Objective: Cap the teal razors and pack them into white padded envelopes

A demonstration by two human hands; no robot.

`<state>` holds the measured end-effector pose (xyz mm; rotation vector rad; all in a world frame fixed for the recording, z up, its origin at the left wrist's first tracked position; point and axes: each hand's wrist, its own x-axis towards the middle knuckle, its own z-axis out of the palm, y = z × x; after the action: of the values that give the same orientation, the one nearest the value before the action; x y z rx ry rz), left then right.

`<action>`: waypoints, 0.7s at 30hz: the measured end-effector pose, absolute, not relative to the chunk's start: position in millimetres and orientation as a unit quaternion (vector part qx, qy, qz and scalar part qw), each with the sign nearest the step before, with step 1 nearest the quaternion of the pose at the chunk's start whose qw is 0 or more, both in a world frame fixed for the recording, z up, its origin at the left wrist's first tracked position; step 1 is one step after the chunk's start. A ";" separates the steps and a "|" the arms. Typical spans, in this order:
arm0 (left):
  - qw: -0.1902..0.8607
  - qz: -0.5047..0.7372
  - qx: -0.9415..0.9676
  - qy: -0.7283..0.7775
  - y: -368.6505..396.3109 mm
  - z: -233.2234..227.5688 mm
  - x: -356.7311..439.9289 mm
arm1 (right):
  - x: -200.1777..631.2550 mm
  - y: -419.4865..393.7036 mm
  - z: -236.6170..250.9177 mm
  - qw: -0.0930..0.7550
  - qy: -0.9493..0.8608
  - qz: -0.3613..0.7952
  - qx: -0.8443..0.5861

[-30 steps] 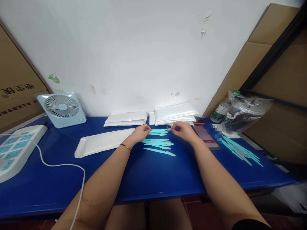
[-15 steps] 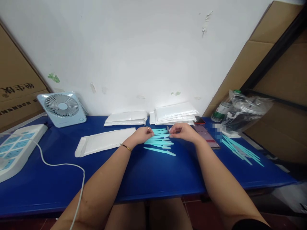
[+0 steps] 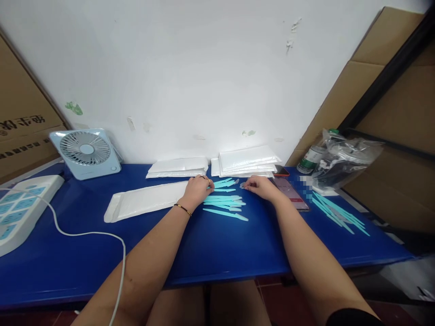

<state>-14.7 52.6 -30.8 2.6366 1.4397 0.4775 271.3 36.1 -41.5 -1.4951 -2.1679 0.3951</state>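
Observation:
Several turquoise eyebrow razors [image 3: 224, 215] lie side by side on the blue table, their pale blade ends pointing right. My left hand [image 3: 199, 189] is over the handle ends at the upper left of this row. Its thumb and fingers are closed around the handle of one razor [image 3: 224, 190]. Just right of the blade ends, my right hand [image 3: 261, 186] pinches a small translucent piece [image 3: 242, 185] that looks like a blade cover. A white padded mailer [image 3: 146, 201] lies left of my left hand, its near end passing behind it.
Stacks of white mailers [image 3: 246, 160] rest against the wall. A phone [image 3: 290, 194] is right of my right hand, with more turquoise razors [image 3: 340, 213] beyond it. A fan [image 3: 86, 154], a power strip [image 3: 29, 213] with a white cable, a bottle [image 3: 311, 159] and a plastic bag [image 3: 346, 158] stand around.
My right hand has drawn slightly right, away from the blade ends, with the translucent piece in its fingers. The upper razors have shifted and fanned out. My left hand has turned a little.

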 end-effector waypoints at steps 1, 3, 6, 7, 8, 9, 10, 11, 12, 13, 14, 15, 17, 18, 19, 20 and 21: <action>0.051 0.157 0.866 0.472 52.9 -30.6 -14.5 | 269.1 35.2 -41.2 0.244 -0.791 0.161 -0.537; 0.049 0.162 0.866 0.471 53.0 -30.1 -14.1 | 263.3 33.3 -40.7 0.256 -0.790 0.181 -0.528; 0.044 0.162 0.865 0.472 52.5 -29.1 -13.4 | 255.8 31.4 -39.9 0.264 -0.790 0.198 -0.517; 0.045 0.159 0.866 0.472 52.2 -28.6 -13.2 | 254.9 31.0 -39.6 0.266 -0.789 0.204 -0.514; 0.045 0.155 0.866 0.473 51.9 -28.1 -13.0 | 255.2 30.7 -39.3 0.267 -0.788 0.210 -0.514; 0.046 0.152 0.867 0.472 51.6 -27.7 -12.9 | 256.4 30.4 -39.0 0.267 -0.785 0.218 -0.515; 0.046 0.150 0.868 0.472 51.3 -27.3 -12.8 | 258.3 30.2 -38.8 0.267 -0.780 0.226 -0.518; 0.046 0.150 0.868 0.472 51.1 -27.0 -12.8 | 260.4 30.0 -38.7 0.265 -0.776 0.234 -0.522; 0.046 0.150 0.867 0.473 50.9 -26.7 -12.7 | 262.2 29.8 -38.6 0.264 -0.772 0.243 -0.525; 0.047 0.151 0.867 0.473 50.7 -26.6 -12.7 | 263.2 29.6 -38.7 0.264 -0.769 0.250 -0.526; 0.047 0.152 0.866 0.474 50.6 -26.5 -12.7 | 263.1 29.5 -38.9 0.264 -0.769 0.255 -0.523; 0.048 0.154 0.865 0.475 50.5 -26.6 -12.7 | 261.7 29.5 -39.2 0.266 -0.771 0.257 -0.519; 0.051 0.160 0.864 0.474 50.7 -26.9 -12.5 | 255.8 29.7 -40.2 0.272 -0.778 0.254 -0.507; 0.056 0.162 0.865 0.473 50.9 -27.2 -12.4 | 251.8 29.9 -40.9 0.275 -0.781 0.249 -0.503; 0.063 0.162 0.865 0.470 51.4 -27.6 -12.1 | 247.5 30.1 -41.6 0.278 -0.782 0.243 -0.501; 0.073 0.160 0.866 0.468 51.9 -28.1 -11.9 | 243.2 30.2 -42.4 0.281 -0.783 0.239 -0.501; 0.084 0.156 0.868 0.465 52.5 -28.7 -11.5 | 239.2 30.1 -43.0 0.284 -0.783 0.237 -0.501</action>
<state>-11.5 52.5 -28.7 2.5886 1.3861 0.4668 239.2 30.1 -43.0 -1.3403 -2.0941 0.6330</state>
